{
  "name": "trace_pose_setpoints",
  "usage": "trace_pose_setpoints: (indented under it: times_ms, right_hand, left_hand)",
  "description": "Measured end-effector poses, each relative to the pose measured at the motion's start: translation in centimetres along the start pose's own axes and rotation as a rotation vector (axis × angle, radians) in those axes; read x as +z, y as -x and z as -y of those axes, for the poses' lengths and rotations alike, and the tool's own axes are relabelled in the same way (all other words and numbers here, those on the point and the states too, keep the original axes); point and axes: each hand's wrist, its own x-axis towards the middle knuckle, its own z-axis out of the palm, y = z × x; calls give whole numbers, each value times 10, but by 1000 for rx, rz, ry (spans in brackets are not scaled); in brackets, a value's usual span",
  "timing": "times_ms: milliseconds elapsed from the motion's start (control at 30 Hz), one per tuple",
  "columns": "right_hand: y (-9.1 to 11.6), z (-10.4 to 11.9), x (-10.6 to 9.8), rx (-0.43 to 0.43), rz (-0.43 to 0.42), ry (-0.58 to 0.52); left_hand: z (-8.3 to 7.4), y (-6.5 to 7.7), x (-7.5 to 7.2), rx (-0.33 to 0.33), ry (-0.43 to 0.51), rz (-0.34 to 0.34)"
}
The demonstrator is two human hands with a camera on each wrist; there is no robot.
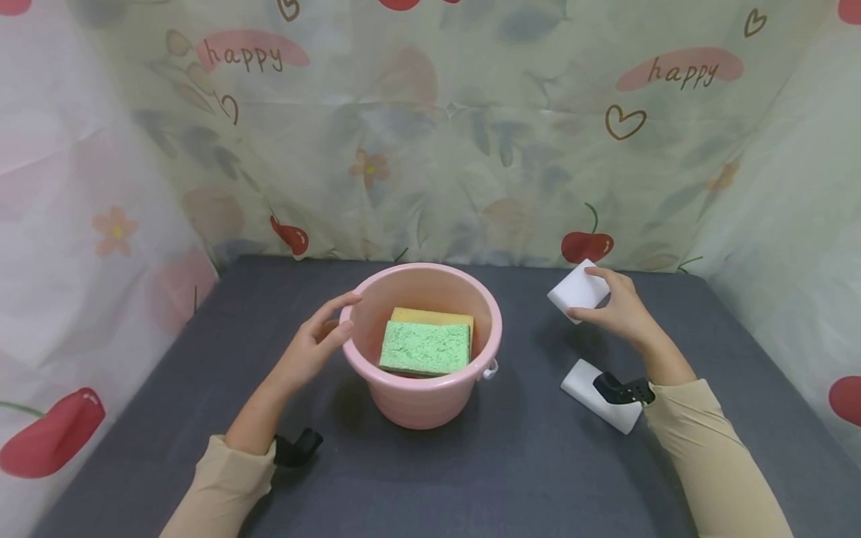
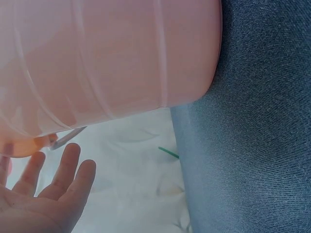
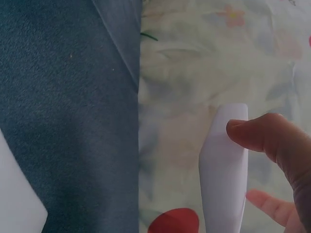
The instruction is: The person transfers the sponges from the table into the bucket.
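A pink bucket (image 1: 422,403) stands upright, with a green sponge (image 1: 425,348) lying over a yellow sponge (image 1: 430,317) inside. At the bucket's left rim, my left hand (image 1: 312,344) rests its fingertips; the left wrist view shows its fingers (image 2: 77,187) spread and only slightly bent beside the bucket wall (image 2: 121,53). Off to the right, my right hand (image 1: 622,306) pinches a smooth white block (image 1: 578,290) with rounded edges, raised above the table. In the right wrist view the thumb (image 3: 262,133) presses on this white block (image 3: 223,170). A second white block (image 1: 592,392) lies on the table below the right wrist.
The dark cloth-covered table (image 1: 430,493) carries all of this. Printed curtains (image 1: 444,149) close off the back and both sides. A light grey handle joint (image 1: 489,369) sticks out on the bucket's right side. Black wrist cameras (image 1: 296,448) sit on both forearms.
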Motion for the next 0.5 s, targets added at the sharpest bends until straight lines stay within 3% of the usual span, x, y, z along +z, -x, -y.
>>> trace_pose_setpoints:
  times_ms: [500]
  right_hand:
    - [4,20,-4,-39,32,12]
  left_hand:
    - [0,0,0,11,8,9]
